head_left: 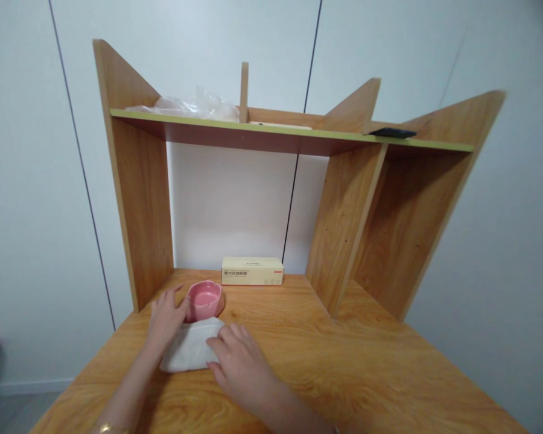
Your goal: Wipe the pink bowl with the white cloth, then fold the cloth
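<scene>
In the head view, we are seeing a grey cloth (190, 348) lying on the wooden desk (353, 367), just in front of a pink bowl (207, 299). We are judging the cloth light, soft and hard to damage, suiting a pinch at its edge; the bowl is looking stiff, smooth and perhaps breakable, its rim offering the safest hold. Our right hand (242, 360) is resting bent fingers at the cloth's right end; whether they are pinching, we cannot tell. Our left hand (167, 316) is holding its fingers apart by the bowl's left side.
</scene>
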Available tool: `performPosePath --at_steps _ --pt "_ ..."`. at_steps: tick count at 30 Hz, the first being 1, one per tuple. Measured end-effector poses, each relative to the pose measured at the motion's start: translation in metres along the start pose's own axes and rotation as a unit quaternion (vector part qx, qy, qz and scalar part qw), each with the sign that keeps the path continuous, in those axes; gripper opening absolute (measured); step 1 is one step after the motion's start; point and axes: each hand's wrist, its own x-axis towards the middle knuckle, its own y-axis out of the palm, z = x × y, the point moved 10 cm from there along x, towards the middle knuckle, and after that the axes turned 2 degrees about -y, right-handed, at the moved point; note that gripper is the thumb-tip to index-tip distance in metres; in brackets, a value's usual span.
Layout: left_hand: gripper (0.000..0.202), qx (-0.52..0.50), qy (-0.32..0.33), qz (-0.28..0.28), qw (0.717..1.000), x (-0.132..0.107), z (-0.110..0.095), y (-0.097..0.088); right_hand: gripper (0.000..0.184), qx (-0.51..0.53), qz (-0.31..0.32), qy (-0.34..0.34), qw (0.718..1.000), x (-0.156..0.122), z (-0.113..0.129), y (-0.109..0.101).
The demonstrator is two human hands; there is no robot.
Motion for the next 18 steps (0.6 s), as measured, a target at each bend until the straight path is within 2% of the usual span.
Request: performPosePath --at_steps 3,5,8,13,18 --pt "0.057 -0.054 -0.072 0.065 0.994 0.002 0.024 0.022 0.027 -0.041 0.008 -0.051 0.998 0.012 0.026 0.008" --pt "0.058 -0.072 -0.083 0.088 0.99 0.001 0.027 0.032 0.021 -0.071 0.014 -0.054 0.996 0.017 0.029 0.015" --pt "0.056 -0.076 -0.076 0.097 0.99 -0.001 0.022 0.037 0.016 -0.103 0.04 -0.038 0.993 0.022 0.022 0.024" --pt "0.056 -0.082 -0.07 0.114 0.988 -0.005 0.014 0.038 0.021 -0.116 0.088 0.011 0.989 0.016 -0.004 0.025" --pt "0.056 -0.083 -0.105 0.134 0.982 -0.005 0.021 0.045 0.027 -0.127 0.128 0.126 0.975 -0.003 -0.061 0.012"
